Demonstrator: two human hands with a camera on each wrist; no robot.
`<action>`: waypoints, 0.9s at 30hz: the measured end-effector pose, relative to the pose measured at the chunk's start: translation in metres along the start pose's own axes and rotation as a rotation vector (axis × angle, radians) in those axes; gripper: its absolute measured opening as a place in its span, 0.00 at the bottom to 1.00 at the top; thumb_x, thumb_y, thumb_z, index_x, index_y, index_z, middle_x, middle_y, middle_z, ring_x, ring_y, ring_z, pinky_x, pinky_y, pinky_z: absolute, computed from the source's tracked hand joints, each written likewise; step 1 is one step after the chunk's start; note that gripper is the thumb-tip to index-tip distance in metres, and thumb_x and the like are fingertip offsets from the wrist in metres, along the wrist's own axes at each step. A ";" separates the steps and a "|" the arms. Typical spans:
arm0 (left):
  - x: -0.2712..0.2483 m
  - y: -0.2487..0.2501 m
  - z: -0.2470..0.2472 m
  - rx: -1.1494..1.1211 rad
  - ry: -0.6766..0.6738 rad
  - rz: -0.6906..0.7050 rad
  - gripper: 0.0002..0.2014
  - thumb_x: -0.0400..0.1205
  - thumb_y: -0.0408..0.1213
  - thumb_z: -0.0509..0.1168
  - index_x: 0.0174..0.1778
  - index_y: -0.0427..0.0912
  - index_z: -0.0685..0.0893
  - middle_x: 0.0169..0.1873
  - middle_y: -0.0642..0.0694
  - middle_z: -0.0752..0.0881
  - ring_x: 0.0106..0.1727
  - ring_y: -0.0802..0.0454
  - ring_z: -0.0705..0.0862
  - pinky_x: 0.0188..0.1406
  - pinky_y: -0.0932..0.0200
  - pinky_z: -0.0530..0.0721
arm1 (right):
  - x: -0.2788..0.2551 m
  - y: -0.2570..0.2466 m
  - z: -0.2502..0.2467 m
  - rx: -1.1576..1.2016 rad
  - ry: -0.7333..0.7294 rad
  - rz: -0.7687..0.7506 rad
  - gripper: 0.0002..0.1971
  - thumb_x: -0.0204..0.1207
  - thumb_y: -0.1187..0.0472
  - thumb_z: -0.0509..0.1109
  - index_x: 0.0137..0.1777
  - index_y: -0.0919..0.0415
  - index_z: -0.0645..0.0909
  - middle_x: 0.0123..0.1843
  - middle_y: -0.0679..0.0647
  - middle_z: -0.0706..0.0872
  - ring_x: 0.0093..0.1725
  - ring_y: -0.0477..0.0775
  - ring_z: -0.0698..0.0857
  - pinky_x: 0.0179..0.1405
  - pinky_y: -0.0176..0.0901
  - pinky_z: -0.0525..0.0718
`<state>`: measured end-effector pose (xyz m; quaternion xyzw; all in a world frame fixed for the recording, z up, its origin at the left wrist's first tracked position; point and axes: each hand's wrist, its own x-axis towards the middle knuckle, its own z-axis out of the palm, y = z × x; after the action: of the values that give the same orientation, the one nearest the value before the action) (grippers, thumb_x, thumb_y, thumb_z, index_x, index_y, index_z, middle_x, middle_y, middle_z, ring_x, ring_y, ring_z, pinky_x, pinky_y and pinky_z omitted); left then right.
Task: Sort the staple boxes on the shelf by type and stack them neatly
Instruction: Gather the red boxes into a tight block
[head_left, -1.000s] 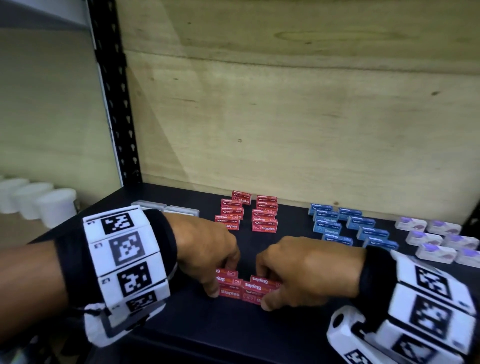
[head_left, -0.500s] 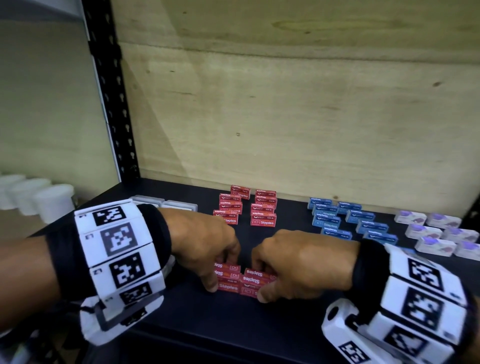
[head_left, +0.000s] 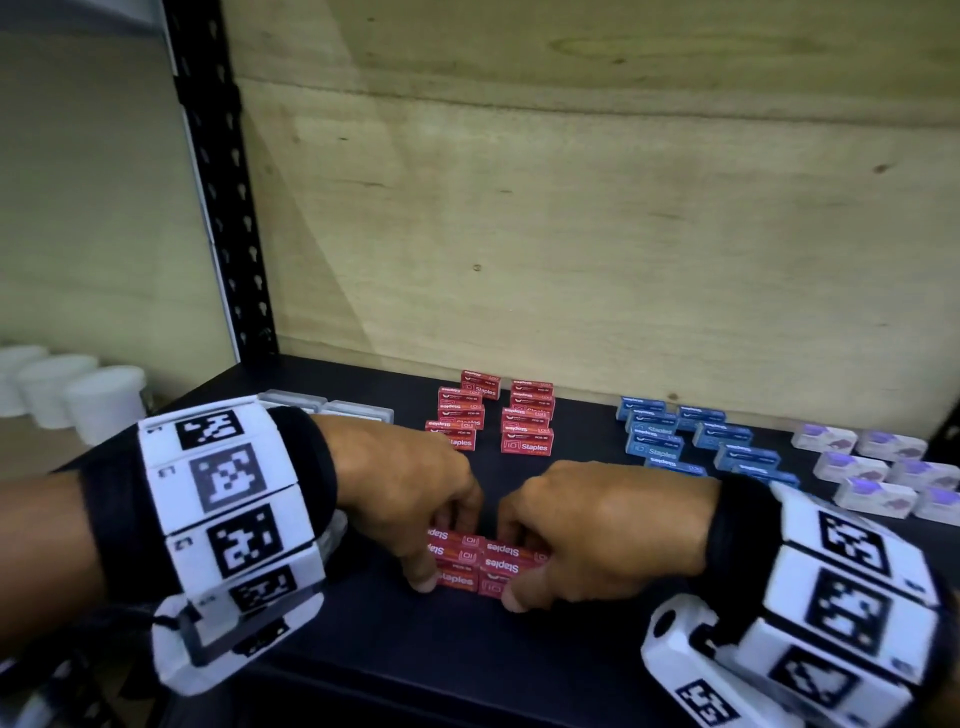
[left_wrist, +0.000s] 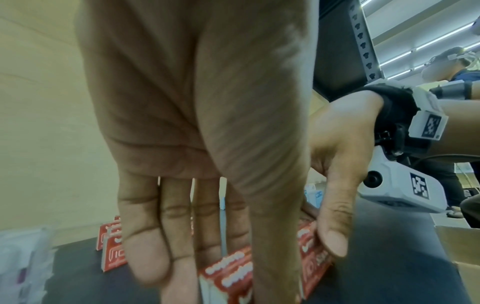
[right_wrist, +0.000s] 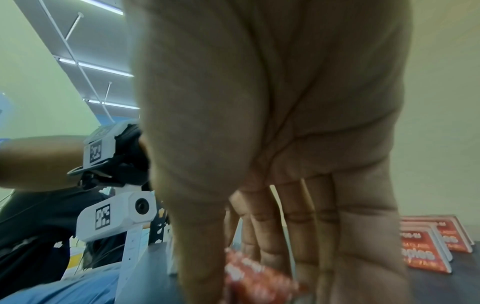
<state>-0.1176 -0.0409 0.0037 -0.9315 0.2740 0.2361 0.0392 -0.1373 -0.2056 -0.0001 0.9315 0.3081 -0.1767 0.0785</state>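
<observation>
Red staple boxes (head_left: 480, 564) sit in a small bunch near the front of the black shelf (head_left: 467, 665), and both hands are on them. The left hand (head_left: 410, 493) is curled over the left side of the bunch, with its thumb down on the front edge and its fingers on the far side, so it grips the boxes. The right hand (head_left: 597, 525) does the same on the right side, thumb at the front and fingers bent over the top, clamped on the same bunch. The two hands are very close, almost touching. In the left wrist view the left hand's fingers (left_wrist: 145, 246) point down at the red boxes. In the right wrist view the box under the right hand is blurry. Further back on the shelf, more red boxes (head_left: 493, 415) stand in two short rows. To the right of them are blue boxes (head_left: 691, 436) in rows. At the far right are white boxes with purple marks (head_left: 878, 467). Behind the left wrist lie two clear flat cases (head_left: 327, 408). A wooden board (head_left: 571, 234) makes the back wall. White tubs (head_left: 78, 395) stand off to the left, past the black post (head_left: 223, 182)
</observation>
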 end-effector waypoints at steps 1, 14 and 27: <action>0.000 -0.001 -0.003 -0.012 -0.009 -0.004 0.24 0.73 0.46 0.79 0.64 0.57 0.81 0.50 0.61 0.85 0.43 0.65 0.82 0.46 0.67 0.80 | -0.001 0.002 -0.003 0.008 -0.010 0.003 0.22 0.76 0.35 0.69 0.60 0.49 0.83 0.52 0.48 0.88 0.50 0.52 0.86 0.52 0.50 0.87; 0.032 -0.042 -0.063 0.131 0.200 -0.244 0.16 0.76 0.49 0.76 0.58 0.53 0.85 0.47 0.57 0.86 0.49 0.55 0.84 0.53 0.55 0.83 | 0.048 0.073 -0.058 0.005 0.131 0.212 0.17 0.77 0.45 0.74 0.63 0.50 0.84 0.57 0.46 0.86 0.51 0.50 0.82 0.51 0.41 0.77; 0.081 -0.052 -0.076 0.160 0.000 -0.251 0.14 0.79 0.37 0.75 0.60 0.42 0.88 0.52 0.48 0.89 0.32 0.65 0.77 0.18 0.76 0.74 | 0.094 0.080 -0.049 -0.057 0.022 0.215 0.16 0.78 0.53 0.75 0.63 0.58 0.84 0.36 0.46 0.81 0.46 0.52 0.82 0.48 0.43 0.80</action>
<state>0.0017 -0.0518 0.0306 -0.9524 0.1731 0.2067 0.1427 -0.0047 -0.2056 0.0131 0.9585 0.2121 -0.1482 0.1199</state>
